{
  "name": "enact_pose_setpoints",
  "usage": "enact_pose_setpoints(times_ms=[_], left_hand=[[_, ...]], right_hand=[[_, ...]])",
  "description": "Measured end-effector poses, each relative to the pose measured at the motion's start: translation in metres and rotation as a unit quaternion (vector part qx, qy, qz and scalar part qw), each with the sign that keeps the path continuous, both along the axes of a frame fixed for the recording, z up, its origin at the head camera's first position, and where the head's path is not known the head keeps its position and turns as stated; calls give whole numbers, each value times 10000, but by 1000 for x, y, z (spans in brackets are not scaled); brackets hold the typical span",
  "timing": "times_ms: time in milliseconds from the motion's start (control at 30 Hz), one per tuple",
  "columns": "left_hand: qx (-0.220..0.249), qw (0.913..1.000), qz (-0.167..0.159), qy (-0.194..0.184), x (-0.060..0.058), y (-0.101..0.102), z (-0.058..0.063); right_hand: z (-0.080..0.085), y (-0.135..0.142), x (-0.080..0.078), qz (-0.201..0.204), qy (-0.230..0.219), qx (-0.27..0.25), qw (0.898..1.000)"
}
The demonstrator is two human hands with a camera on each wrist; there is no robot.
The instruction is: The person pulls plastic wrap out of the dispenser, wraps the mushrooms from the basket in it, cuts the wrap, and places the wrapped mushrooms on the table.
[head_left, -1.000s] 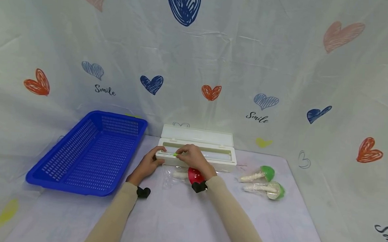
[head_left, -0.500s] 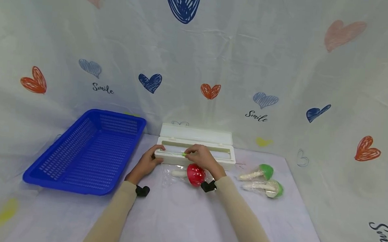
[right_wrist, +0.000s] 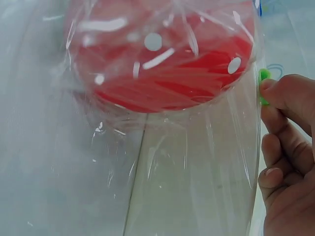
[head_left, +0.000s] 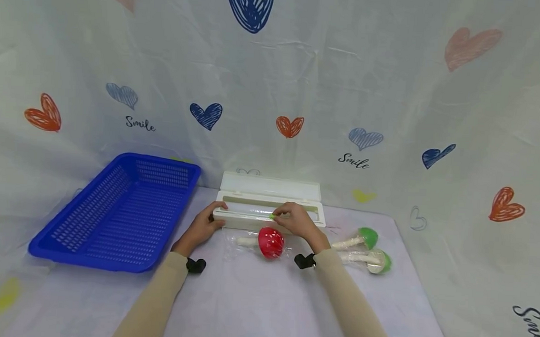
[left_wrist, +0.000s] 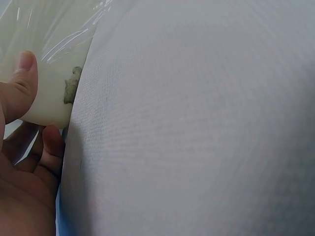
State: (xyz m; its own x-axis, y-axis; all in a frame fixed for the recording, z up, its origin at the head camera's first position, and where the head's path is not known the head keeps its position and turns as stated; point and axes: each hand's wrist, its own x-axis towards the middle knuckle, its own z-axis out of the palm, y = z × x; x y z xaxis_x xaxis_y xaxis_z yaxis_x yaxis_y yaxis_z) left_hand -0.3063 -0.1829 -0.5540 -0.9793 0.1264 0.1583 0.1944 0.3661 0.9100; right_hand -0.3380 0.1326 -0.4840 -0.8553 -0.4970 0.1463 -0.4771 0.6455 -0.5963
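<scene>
A white cling film dispenser (head_left: pixel 244 221) lies at the back of the table with its lid (head_left: pixel 271 187) tipped up and a film roll (head_left: pixel 248 208) inside. My left hand (head_left: pixel 203 227) grips its left end; in the left wrist view the thumb (left_wrist: pixel 25 81) lies on the front face. Between thumb and finger, my right hand (head_left: pixel 298 222) pinches the small green slide cutter (right_wrist: pixel 264 84) on the dispenser's front rim, right of its middle. Clear film spreads down the front. Just before the dispenser lies a red, white-spotted toy mushroom (head_left: pixel 270 243) under clear film.
Left of the dispenser stands a blue plastic basket (head_left: pixel 111 267). Two green-capped toy mushrooms in clear film, an upper one (head_left: pixel 367 237) and a lower one (head_left: pixel 377 261), lie beyond my right wrist. A heart-printed curtain (head_left: pixel 322 84) rises behind the table.
My right hand has slid rightward along the front rim with the green slide cutter, baring the red mushroom cap to view. My left hand keeps its grip on the dispenser's left end.
</scene>
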Motion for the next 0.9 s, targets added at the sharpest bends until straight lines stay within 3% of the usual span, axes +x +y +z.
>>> enact_pose_setpoints(times_ms=[167,533,900], left_hand=[[9,9999,-168,-16,-1,2,-1],[-69,9999,-105,80,-2,-3,1],[-176,9997,-62,150,-2,-3,-2]], right_hand=[[0,13,2,10,33,89,10000],[-3,62,5,-311,378,-61,9988],[-3,69,8,-373,438,59,9983]])
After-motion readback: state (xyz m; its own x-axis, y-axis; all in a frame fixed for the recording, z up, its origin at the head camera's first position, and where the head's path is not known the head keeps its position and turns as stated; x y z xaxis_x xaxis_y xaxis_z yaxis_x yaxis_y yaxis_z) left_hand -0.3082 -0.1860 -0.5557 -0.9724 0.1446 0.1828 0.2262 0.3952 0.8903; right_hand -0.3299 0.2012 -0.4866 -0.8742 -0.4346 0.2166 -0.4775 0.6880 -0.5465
